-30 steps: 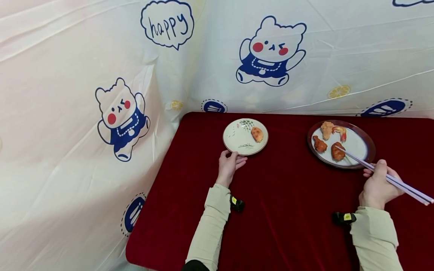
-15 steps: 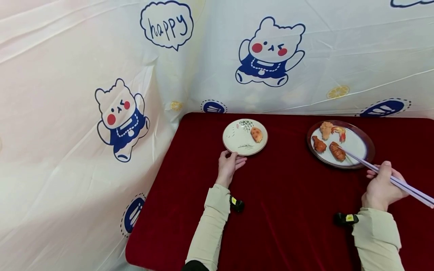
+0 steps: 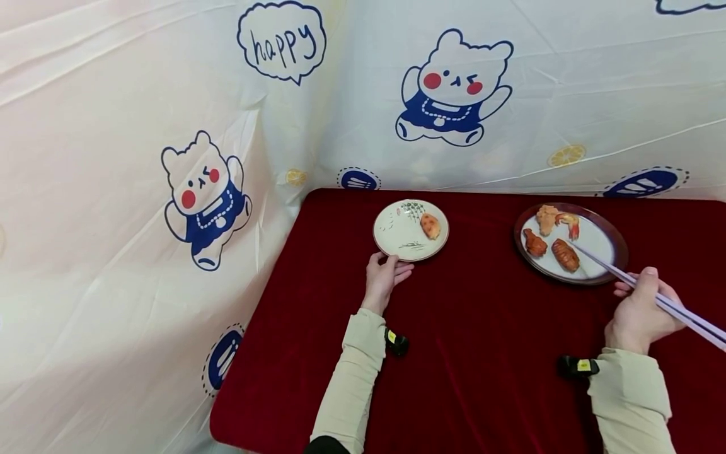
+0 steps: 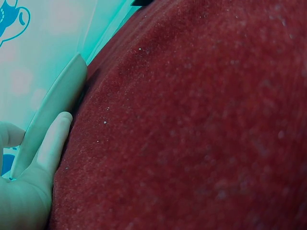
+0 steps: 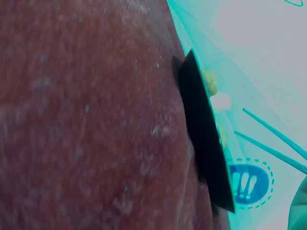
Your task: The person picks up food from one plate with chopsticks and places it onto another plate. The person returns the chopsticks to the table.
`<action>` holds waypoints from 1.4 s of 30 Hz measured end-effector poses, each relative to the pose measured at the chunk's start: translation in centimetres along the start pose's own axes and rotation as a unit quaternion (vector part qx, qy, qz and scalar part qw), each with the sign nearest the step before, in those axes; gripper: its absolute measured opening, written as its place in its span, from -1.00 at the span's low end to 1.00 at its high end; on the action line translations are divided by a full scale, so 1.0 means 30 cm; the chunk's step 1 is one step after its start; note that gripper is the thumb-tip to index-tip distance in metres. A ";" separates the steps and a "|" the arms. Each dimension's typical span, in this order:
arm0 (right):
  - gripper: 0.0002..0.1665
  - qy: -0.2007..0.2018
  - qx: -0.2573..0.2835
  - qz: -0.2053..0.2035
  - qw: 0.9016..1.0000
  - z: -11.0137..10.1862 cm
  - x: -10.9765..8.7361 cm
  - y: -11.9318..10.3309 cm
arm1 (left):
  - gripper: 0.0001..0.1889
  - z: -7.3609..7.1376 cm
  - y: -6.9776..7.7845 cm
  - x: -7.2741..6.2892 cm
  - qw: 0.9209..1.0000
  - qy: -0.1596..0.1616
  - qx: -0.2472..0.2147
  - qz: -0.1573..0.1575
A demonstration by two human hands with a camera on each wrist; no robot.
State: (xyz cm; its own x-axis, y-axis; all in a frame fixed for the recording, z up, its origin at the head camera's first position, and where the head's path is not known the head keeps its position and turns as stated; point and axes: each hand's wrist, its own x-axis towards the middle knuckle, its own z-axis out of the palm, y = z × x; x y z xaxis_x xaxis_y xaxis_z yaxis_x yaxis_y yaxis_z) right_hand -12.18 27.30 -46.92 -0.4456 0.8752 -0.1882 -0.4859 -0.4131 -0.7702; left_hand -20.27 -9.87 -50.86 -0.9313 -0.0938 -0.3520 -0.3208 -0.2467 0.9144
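My left hand [image 3: 381,280] holds the near rim of a small cream plate [image 3: 391,236], thumb on the rim and fingers beneath; the plate's side [image 4: 55,108] shows in the left wrist view. A spotted orange oval food piece [image 3: 430,226] lies on it. My right hand [image 3: 645,315] grips a pair of chopsticks [image 3: 604,263]. Their tips hover over a larger brown-rimmed plate [image 3: 621,249], between a ridged chicken wing [image 3: 565,255] and a shrimp [image 3: 570,224]. In the right wrist view the chopsticks [image 5: 273,131] stand slightly apart, nothing between them.
A drumstick-like fried piece [image 3: 534,242] and a pale fried piece [image 3: 547,219] share the brown-rimmed plate. Dark red cloth [image 3: 465,340] covers the table. A white printed curtain [image 3: 363,113] rises behind the table and along its left side.
The chicken wing has turned and its ridged side now shows. The chopstick tips have come off it, slightly right, and the right hand has shifted slightly right. The left hand stays at the small plate.
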 end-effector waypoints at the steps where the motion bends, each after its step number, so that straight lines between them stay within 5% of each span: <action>1: -0.67 -0.003 0.005 0.002 1.000 0.003 -0.004 0.000 | -0.35 0.000 0.000 0.000 1.000 0.001 0.001 0.000; 19: -0.66 -0.061 0.033 -0.013 0.998 0.088 -0.100 0.060 | -0.38 0.000 0.001 -0.001 1.000 0.009 0.004 -0.001; 32: -0.73 -0.140 0.035 -0.027 0.989 0.172 -0.208 0.126 | -0.41 0.002 -0.001 -0.006 1.000 0.010 0.000 0.005; 42: -0.81 -0.204 -0.048 -0.028 0.977 0.235 -0.276 0.180 | -0.40 -0.002 -0.009 0.003 1.000 0.005 0.000 0.007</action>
State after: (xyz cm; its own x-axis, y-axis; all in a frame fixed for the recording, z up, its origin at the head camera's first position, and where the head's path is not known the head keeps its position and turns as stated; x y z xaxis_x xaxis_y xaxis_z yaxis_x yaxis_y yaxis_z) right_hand -16.42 16.06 -45.23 -0.6931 0.7140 0.0986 -0.4530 -0.3251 -0.8302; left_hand -20.25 -9.86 -51.14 -0.9338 -0.1058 -0.3419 -0.3087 -0.2453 0.9190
